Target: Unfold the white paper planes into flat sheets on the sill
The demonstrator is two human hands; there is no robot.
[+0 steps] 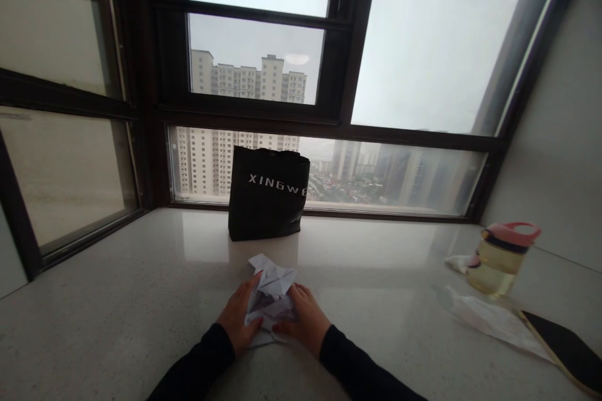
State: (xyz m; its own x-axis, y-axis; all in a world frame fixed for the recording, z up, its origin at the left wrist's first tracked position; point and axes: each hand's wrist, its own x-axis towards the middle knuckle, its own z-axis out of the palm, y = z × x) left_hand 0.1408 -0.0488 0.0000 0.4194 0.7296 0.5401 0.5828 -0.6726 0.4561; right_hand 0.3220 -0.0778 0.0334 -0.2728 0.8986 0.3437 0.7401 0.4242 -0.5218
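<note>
Crumpled paper (276,281): placed directly between the hands on the pale sill (141,301), to the near side of the black bag (266,200) and apart from it.
Long axis: run roughly from near to far, with the far tip turned slightly left.
Left hand (239,311): curled around the paper's left side, which is held between far fingers and near thumb.
Right hand (308,318): curled likewise around the right side.
Nearer hand: neither; the paper is touched by both.
Grip force: cannot be told.
</note>
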